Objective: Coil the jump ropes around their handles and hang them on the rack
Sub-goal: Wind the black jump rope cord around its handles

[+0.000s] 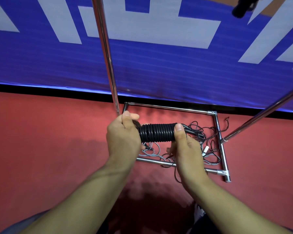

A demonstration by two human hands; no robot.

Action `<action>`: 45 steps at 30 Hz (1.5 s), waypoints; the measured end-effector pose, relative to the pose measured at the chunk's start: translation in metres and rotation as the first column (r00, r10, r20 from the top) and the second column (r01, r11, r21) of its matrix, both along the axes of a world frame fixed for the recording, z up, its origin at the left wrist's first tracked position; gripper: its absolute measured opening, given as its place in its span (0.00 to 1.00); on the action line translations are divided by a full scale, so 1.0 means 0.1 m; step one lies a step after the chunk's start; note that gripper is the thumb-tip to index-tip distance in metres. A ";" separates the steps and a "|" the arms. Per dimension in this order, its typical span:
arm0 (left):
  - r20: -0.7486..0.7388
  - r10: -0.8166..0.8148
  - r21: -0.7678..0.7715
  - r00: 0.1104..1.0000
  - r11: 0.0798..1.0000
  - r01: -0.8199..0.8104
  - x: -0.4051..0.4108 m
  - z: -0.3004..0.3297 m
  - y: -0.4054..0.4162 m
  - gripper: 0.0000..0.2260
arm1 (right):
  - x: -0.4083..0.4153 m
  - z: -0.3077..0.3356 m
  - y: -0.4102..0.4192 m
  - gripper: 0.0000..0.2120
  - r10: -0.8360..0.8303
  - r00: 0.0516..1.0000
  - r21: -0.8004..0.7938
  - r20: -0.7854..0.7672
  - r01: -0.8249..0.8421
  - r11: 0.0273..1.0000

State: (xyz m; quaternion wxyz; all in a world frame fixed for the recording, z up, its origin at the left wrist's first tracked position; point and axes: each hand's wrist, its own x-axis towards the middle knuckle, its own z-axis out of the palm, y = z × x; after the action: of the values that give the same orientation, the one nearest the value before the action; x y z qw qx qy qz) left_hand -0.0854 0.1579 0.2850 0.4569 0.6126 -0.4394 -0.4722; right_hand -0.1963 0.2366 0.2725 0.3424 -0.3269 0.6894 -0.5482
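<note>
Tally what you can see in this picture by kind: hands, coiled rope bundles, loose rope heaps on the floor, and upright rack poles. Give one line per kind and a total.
Hands: 2, left hand and right hand
Coiled black rope bundle: 1
Loose rope heap on the floor, strands too tangled to count: 1
Upright rack poles: 2, left pole and right pole
Total: 6

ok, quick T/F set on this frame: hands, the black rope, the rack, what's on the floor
1. Both hands grip the coiled black rope, left hand and right hand at opposite ends. True.
2. The black rope hangs on the rack. False: it is held above the rack base.
3. Loose ropes lie tangled on the red floor inside the base. True.
4. The wall behind is plain green. False: a blue and white banner.
5. The black rope is uncoiled. False: wound in tight turns.
</note>
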 end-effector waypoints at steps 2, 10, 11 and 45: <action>-0.023 -0.007 0.058 1.000 0.998 0.008 -0.01 -0.02 0.00 0.16 | 0.02 -0.01 0.01 0.28 0.012 1.000 0.005 0.006 -0.012 1.000; -0.108 0.089 0.188 0.990 0.980 -0.068 -0.01 0.04 -0.01 0.16 | 0.01 -0.03 0.05 0.30 0.274 0.960 0.005 -0.056 -0.274 0.962; -0.123 0.105 0.199 0.987 0.977 -0.079 0.00 0.08 -0.03 0.16 | 0.02 -0.06 0.08 0.26 0.339 0.935 0.034 -0.106 -0.337 0.941; 0.293 -0.014 -0.076 0.956 0.996 0.038 0.18 -0.13 -0.24 0.16 | -0.01 0.15 0.21 0.10 0.231 0.329 0.087 -0.916 -0.399 0.913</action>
State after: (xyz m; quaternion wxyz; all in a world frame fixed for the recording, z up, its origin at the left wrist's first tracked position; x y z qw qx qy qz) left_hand -0.0672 0.1344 0.2723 0.4049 0.6509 -0.5289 -0.3642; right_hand -0.1973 0.2578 0.2872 -0.0171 -0.7247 0.6406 -0.2532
